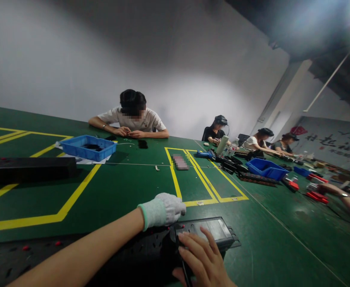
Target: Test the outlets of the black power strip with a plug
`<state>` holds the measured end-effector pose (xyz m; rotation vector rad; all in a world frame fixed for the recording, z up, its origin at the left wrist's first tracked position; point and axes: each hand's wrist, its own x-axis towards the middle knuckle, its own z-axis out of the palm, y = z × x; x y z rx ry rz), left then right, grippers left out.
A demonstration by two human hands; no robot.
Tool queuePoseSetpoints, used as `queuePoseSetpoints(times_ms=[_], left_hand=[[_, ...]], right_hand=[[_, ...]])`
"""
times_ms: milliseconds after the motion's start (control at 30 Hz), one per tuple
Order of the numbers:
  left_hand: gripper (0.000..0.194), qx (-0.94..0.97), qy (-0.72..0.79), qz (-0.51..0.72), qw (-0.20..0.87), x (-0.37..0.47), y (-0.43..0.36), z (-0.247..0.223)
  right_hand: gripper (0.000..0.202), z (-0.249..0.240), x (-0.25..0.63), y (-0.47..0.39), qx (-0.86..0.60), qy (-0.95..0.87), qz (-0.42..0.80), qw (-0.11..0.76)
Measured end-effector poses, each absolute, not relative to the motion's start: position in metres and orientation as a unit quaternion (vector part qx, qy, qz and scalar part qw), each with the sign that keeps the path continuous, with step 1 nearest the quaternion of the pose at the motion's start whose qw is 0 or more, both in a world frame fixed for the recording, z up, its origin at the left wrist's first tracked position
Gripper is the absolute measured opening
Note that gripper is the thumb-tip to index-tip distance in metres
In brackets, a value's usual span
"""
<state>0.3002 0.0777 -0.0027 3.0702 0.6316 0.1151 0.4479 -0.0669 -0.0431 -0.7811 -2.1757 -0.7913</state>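
Observation:
My left hand [166,208], in a pale knit glove with a green cuff, rests at the far edge of a long black power strip [145,249] with red switches. Its fingers are curled, and whatever they hold is hidden. At the strip's right end sits a black housing [221,230] with a glossy top and tabs at its end. My bare right hand [203,257] is over the near side of this housing. Its thumb and fingers close round a dark, narrow black piece [187,273], whose kind I cannot make out.
A blue tray [87,149] with dark parts and another black strip [28,169] lie to the left. A person [133,115] sits opposite. Yellow tape marks the green table [127,187]. A blue bin [266,168], black parts, red-handled tools and several co-workers are at the right.

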Motion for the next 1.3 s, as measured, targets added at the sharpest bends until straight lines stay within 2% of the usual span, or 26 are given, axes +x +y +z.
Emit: queuePoseSetpoints(times_ms=[167, 333, 500, 600, 767, 933, 1100, 1300], left_hand=[[0.026, 0.976, 0.214, 0.046, -0.001, 0.3, 0.079, -0.012], [0.029, 0.973, 0.226, 0.039, -0.011, 0.298, 0.078, -0.015], [0.021, 0.97, 0.24, 0.021, -0.033, 0.289, 0.064, -0.011], [0.02, 0.967, 0.251, 0.018, -0.043, 0.278, 0.05, -0.006], [0.021, 0.96, 0.273, 0.019, -0.052, 0.257, 0.028, 0.001], [0.019, 0.952, 0.299, 0.044, -0.055, 0.241, 0.009, -0.01], [0.04, 0.911, 0.376, 0.166, -0.03, 0.228, -0.001, -0.038], [0.057, 0.904, 0.395, 0.164, -0.012, 0.2, -0.003, -0.052]], right_hand=[[0.007, -0.009, 0.444, -0.066, -0.303, -0.847, -0.292, 0.325], [0.017, 0.016, 0.447, -0.058, -0.335, -0.857, -0.275, 0.279], [0.015, 0.013, 0.444, -0.056, -0.347, -0.857, -0.251, 0.288], [0.016, 0.003, 0.441, -0.065, -0.326, -0.843, -0.301, 0.304], [0.011, -0.003, 0.444, -0.089, -0.257, -0.839, -0.392, 0.277], [0.012, 0.012, 0.447, -0.09, -0.268, -0.83, -0.386, 0.302], [0.013, 0.031, 0.453, -0.068, -0.323, -0.821, -0.345, 0.32], [0.015, 0.05, 0.448, -0.055, -0.294, -0.868, -0.332, 0.224]])
